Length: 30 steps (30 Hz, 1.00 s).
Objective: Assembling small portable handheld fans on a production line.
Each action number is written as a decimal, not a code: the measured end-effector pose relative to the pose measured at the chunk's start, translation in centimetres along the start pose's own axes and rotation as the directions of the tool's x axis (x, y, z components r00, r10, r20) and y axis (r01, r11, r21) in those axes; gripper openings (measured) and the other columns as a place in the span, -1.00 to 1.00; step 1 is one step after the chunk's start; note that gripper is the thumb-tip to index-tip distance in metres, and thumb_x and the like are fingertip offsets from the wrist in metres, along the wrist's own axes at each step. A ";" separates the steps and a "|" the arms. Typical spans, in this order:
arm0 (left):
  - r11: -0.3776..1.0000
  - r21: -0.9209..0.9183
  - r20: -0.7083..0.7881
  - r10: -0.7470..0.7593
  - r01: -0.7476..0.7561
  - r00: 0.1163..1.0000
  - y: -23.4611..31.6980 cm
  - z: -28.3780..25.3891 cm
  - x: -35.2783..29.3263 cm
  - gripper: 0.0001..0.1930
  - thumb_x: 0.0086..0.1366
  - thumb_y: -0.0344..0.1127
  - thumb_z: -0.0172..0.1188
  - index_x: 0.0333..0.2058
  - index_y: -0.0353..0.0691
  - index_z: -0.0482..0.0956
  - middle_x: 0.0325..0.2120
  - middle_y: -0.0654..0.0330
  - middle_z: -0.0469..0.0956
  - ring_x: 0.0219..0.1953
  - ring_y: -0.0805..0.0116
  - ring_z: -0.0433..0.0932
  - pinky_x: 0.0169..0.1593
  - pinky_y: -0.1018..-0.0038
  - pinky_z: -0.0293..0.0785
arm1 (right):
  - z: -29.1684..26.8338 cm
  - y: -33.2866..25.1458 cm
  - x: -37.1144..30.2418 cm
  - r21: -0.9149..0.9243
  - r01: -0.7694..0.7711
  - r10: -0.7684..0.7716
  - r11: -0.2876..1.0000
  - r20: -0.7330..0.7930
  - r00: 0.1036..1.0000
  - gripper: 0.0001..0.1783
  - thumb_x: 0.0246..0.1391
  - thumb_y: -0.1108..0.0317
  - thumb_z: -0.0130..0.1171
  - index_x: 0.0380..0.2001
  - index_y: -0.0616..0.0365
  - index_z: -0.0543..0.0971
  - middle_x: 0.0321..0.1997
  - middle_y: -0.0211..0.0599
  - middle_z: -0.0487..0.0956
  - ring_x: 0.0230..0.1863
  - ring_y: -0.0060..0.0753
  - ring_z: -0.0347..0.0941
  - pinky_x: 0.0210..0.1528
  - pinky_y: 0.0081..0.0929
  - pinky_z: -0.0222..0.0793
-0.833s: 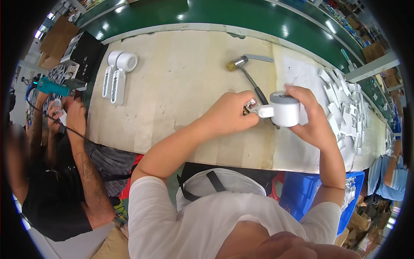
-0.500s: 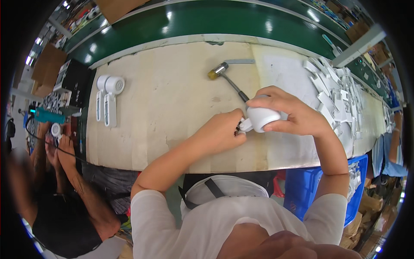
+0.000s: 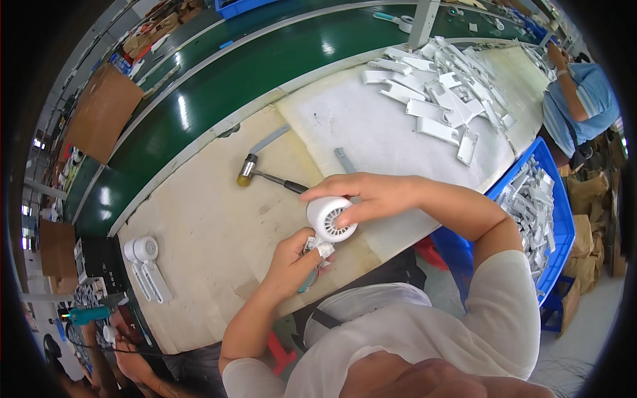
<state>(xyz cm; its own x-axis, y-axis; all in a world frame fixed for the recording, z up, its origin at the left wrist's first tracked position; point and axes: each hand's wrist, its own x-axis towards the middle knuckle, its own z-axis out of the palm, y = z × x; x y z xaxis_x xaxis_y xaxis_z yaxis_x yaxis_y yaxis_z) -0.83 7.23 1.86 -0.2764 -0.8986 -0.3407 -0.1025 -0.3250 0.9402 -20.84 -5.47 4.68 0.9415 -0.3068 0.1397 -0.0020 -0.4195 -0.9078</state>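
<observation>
A white round-headed appliance (image 3: 330, 215) with a slotted grille, either a fan or a hair dryer, is held above the worktable's front edge. My right hand (image 3: 371, 198) is closed around its head, with the thumb on the grille. Below the head, my left hand (image 3: 290, 264) grips the short neck and small parts there. Those parts are mostly hidden by my fingers. Just beyond my right hand lies a hammer (image 3: 247, 170) with a yellow tip and a dark handle, its handle end close to my fingertips.
Flat metal strips (image 3: 271, 137) lie on the table. White plastic shells (image 3: 444, 99) are heaped at far right, with more in a blue bin (image 3: 564, 225). Two similar appliances (image 3: 142, 251) lie at left, near a co-worker's hands and teal power tool (image 3: 89, 314). A green conveyor (image 3: 199, 106) runs behind.
My view has swung right, shifting the table things leftward and showing more of the shells and bin. The appliance's head has turned, so its grille now faces me. Both hands still hold it.
</observation>
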 end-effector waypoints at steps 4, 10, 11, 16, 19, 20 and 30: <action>0.853 -0.396 -0.115 0.321 -0.340 0.940 -0.1 -1.9 0.1 -0.71 0.20 -0.37 0.03 -0.14 -0.41 0.40 -0.35 0.02 0.55 -0.32 0.28 0.54 -0.19 0.39 0.46 | -5.2 0.6 -4.2 -0.118 -0.335 0.275 0.935 -0.354 0.894 -0.58 0.06 0.21 0.10 -0.01 0.12 0.44 -0.07 -0.26 0.48 0.00 -0.28 0.36 0.03 -0.36 0.23; 0.825 -0.330 -0.348 0.345 -0.458 0.872 1.2 -4.0 1.3 -0.64 0.20 -0.31 -0.03 -0.09 -0.44 0.37 -0.30 -0.07 0.54 -0.25 0.22 0.55 -0.16 0.38 0.47 | -11.2 7.7 -8.5 -0.684 -0.696 -0.028 0.218 -0.718 0.696 -0.60 -0.14 0.46 0.08 -0.12 0.08 0.47 -0.17 -0.19 0.50 -0.17 -0.12 0.40 -0.07 -0.27 0.35; 0.821 -0.360 -0.345 0.324 -0.442 0.881 1.1 -3.9 1.4 -0.64 0.20 -0.32 -0.04 -0.08 -0.44 0.37 -0.30 -0.08 0.54 -0.26 0.23 0.55 -0.18 0.40 0.48 | -11.7 8.4 -8.5 -0.683 -0.718 -0.005 0.135 -0.725 0.689 -0.60 -0.14 0.48 0.04 -0.12 0.07 0.47 -0.20 -0.20 0.49 -0.16 -0.13 0.40 -0.10 -0.28 0.36; 0.824 -0.387 -0.351 0.284 -0.414 0.892 2.2 -3.0 3.0 -0.67 0.25 -0.32 -0.04 -0.04 -0.34 0.36 -0.20 0.02 0.53 -0.25 0.39 0.55 -0.56 0.71 0.36 | -12.7 8.7 -8.8 -0.695 -0.717 0.050 0.060 -0.715 0.698 -0.61 -0.14 0.53 0.00 -0.14 0.03 0.46 -0.30 -0.26 0.47 -0.18 -0.20 0.41 -0.19 -0.30 0.39; 0.725 -0.445 -0.483 0.301 -0.526 0.823 1.4 -3.4 3.2 -0.65 0.24 -0.39 -0.03 0.01 -0.32 0.32 -0.11 -0.02 0.47 -0.15 0.29 0.52 -0.33 0.51 0.55 | -9.7 5.3 -4.4 -0.574 -0.630 -0.100 0.523 -0.776 0.623 -0.49 -0.13 0.45 0.17 -0.02 -0.07 0.40 -0.16 -0.29 0.49 -0.24 -0.28 0.42 -0.24 -0.41 0.35; 0.729 -0.444 -0.487 0.292 -0.522 0.823 1.4 -3.4 3.0 -0.65 0.24 -0.39 -0.03 0.01 -0.32 0.32 -0.11 -0.02 0.47 -0.15 0.29 0.52 -0.33 0.51 0.55 | -8.1 3.6 -2.4 -0.408 -0.574 -0.013 0.710 -0.822 0.569 -0.46 -0.13 0.45 0.18 0.01 -0.07 0.38 -0.15 -0.31 0.48 -0.25 -0.38 0.41 -0.26 -0.47 0.34; 0.425 -0.690 -0.518 0.275 -0.585 0.810 0.3 -3.0 4.7 -0.65 0.28 -0.34 -0.06 0.03 -0.25 0.28 0.02 0.06 0.36 -0.03 0.25 0.43 -0.03 0.26 0.46 | -6.7 7.6 -4.8 -0.655 -0.637 -0.158 0.407 -0.737 0.657 -0.48 -0.11 0.44 0.14 0.02 0.04 0.38 0.03 -0.10 0.38 0.07 -0.10 0.26 0.15 -0.25 0.15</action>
<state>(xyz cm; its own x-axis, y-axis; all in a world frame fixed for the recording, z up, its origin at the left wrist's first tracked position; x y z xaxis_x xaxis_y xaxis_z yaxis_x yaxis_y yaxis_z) 0.76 2.04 0.59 0.2426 -0.9700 -0.0167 0.7780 0.1842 0.6007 -27.66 -12.94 -0.24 0.3703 -0.7652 0.5266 -0.8213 -0.5346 -0.1994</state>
